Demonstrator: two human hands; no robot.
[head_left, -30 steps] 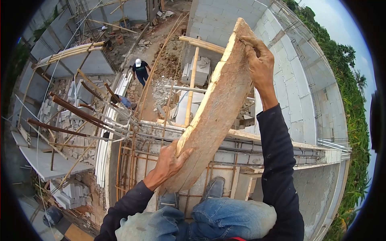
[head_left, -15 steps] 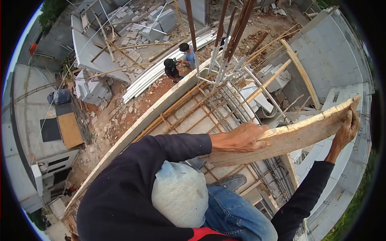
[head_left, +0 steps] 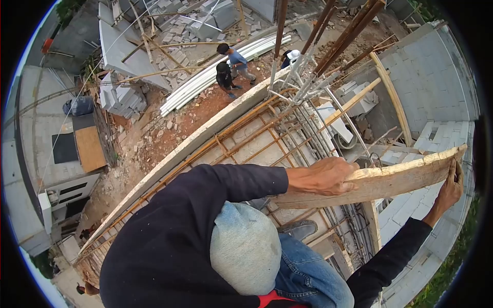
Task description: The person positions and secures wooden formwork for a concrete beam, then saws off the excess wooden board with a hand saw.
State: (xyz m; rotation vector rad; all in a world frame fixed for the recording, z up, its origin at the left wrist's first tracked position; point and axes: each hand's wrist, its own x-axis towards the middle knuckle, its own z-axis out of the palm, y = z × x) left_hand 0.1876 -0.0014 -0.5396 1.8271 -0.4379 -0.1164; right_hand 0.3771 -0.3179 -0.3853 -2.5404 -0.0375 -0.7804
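At the far left, well below, a flat roof (head_left: 43,133) and an orange board (head_left: 90,148) are seen, with stacked grey blocks (head_left: 119,98) and a bundle of white pipes (head_left: 221,72) lying on the red earth. Beside the pipes, three other people (head_left: 232,64) are standing at ground level, well apart from the work above.

Further right, a rebar cage (head_left: 267,136) is laid along the beam, with upright bars (head_left: 328,41) rising from it. The left hand (head_left: 321,176) is closed over the top edge of a rough wooden plank (head_left: 390,179), near its nearer end, fingers wrapped downward. At the far right, the plank's outer end is gripped by the right hand (head_left: 450,186), arm stretched out.

Compared with a second ago, the plank has been swung from a steep, nearly upright tilt to an almost level lie, and over the last half second it has hardly moved. It is held in the air above the cage and blockwork wall (head_left: 436,138), resting on nothing visible. It may be judged that the turning is done and only placing remains.
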